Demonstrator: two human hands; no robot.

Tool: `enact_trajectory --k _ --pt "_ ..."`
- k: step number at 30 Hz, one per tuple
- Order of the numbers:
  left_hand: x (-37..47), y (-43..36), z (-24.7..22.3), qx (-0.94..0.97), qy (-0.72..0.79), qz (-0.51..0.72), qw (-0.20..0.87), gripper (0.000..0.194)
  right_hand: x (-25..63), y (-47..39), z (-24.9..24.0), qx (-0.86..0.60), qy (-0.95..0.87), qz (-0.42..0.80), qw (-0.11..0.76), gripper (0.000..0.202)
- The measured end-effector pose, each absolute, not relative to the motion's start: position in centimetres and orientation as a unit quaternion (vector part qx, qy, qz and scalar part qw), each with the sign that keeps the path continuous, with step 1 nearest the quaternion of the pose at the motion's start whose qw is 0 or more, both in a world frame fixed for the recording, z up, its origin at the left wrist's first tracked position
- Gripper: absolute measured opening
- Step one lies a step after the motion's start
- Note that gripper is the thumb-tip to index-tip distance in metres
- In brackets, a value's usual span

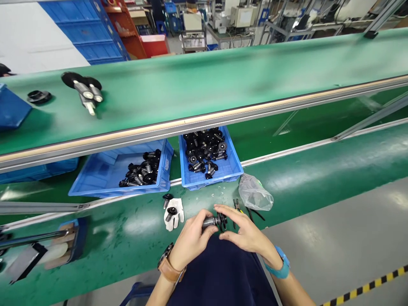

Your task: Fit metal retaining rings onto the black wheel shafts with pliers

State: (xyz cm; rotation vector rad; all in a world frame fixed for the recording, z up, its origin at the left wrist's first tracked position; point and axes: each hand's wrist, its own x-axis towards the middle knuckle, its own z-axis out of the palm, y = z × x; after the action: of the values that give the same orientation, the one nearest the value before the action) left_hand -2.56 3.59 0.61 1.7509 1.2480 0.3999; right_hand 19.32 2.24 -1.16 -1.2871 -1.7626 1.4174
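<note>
My left hand (195, 234) grips the grey shaft of a black-and-grey rotor (219, 221), held sideways just above the bench edge. Around the rotor's black finned end, the fingers and thumb of my right hand (244, 231) are curled from the other side. A white glove (179, 208) lies to the left of my hands, with a similar rotor (171, 211) on it and another rotor (167, 199) at its top edge. Several tiny light rings (213, 195) are scattered beyond my hands. Pliers (236, 205) and a dark tool (256, 213) lie partly behind my right hand.
Two blue bins (117, 192) (194, 185) holding many rotors stand at the back. A clear plastic bag (255, 195) sits right of them. Above runs a green shelf (178, 93) with larger rotors (84, 89). A fixture (65, 244) occupies the bench's left.
</note>
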Motion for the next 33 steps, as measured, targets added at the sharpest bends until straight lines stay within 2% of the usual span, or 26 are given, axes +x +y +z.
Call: enact_trajectory --k 2,4,5,8,10,13,15,19,21,26,27,31,33 --pt "-2.6 3.4 0.3 0.718 0.501 0.164 0.454 0.009 19.3 2.2 -1.6 -0.505 -0.616 0.561 0.225 0.052" --pt "-2.6 3.2 0.0 0.720 0.504 0.171 0.446 0.010 19.3 2.1 -1.9 -0.532 -0.570 0.589 0.213 0.064" --pt "-2.6 3.1 -0.2 0.718 0.508 0.174 0.442 0.011 19.3 2.1 -2.1 -0.545 -0.554 0.586 0.230 0.069" --pt "-2.8 2.8 -0.7 0.713 0.517 0.183 0.437 0.012 19.2 1.9 -2.4 -0.548 -0.542 0.539 0.339 0.062" --pt "-2.9 2.7 -0.9 0.713 0.516 0.190 0.435 0.012 19.1 1.8 -2.8 -0.511 -0.541 0.559 0.365 0.071" --pt "-3.0 2.6 -1.1 0.713 0.518 0.200 0.428 0.012 19.2 1.6 -3.5 -0.501 -0.489 0.651 0.294 0.074" --pt "-3.1 2.6 -1.2 0.713 0.520 0.203 0.424 0.012 19.4 1.5 -3.8 -0.520 -0.453 0.669 0.277 0.078" --pt "-3.0 2.6 -1.5 0.717 0.512 0.208 0.425 0.013 19.5 1.6 -3.7 -0.490 -0.472 0.629 0.377 0.065" --pt "-2.8 2.5 -1.7 0.718 0.507 0.211 0.428 0.013 19.4 1.5 -3.6 -0.458 -0.484 0.624 0.409 0.067" --pt "-2.6 2.4 -2.2 0.712 0.509 0.217 0.433 0.013 19.2 0.8 -4.5 -0.509 -0.450 0.668 0.302 0.073" --pt "-2.5 2.4 -2.2 0.710 0.511 0.218 0.433 0.013 19.1 0.6 -4.7 -0.522 -0.439 0.666 0.302 0.072" --pt "-2.4 2.3 -2.2 0.702 0.509 0.223 0.446 0.012 19.0 0.2 -5.1 -0.498 -0.454 0.619 0.404 0.071" --pt "-2.4 2.3 -2.6 0.689 0.514 0.225 0.459 0.012 18.8 0.1 -5.5 -0.475 -0.448 0.656 0.378 0.073"
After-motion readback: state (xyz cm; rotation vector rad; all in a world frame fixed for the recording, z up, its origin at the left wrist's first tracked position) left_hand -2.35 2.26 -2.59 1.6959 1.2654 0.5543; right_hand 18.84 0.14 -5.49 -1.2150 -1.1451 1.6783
